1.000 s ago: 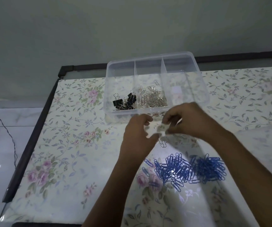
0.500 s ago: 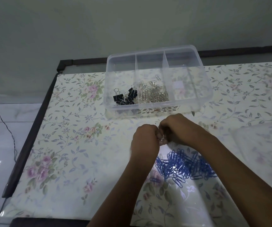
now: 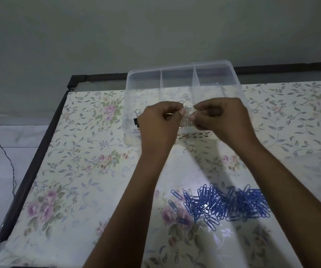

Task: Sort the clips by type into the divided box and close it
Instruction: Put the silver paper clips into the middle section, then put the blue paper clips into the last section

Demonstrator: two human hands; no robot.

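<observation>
Head view: thin silver clips (image 3: 186,110) in pinch of left hand (image 3: 160,122) and right hand (image 3: 222,118)

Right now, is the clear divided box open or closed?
Open. The clear divided box has no lid on it: its rim and both dividers show uncovered, and silver paper clips lie loose in the middle compartment.

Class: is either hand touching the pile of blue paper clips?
Apart. The head view shows the left hand and right hand up at the box, with bare tablecloth between them and the blue paper clips.
</observation>
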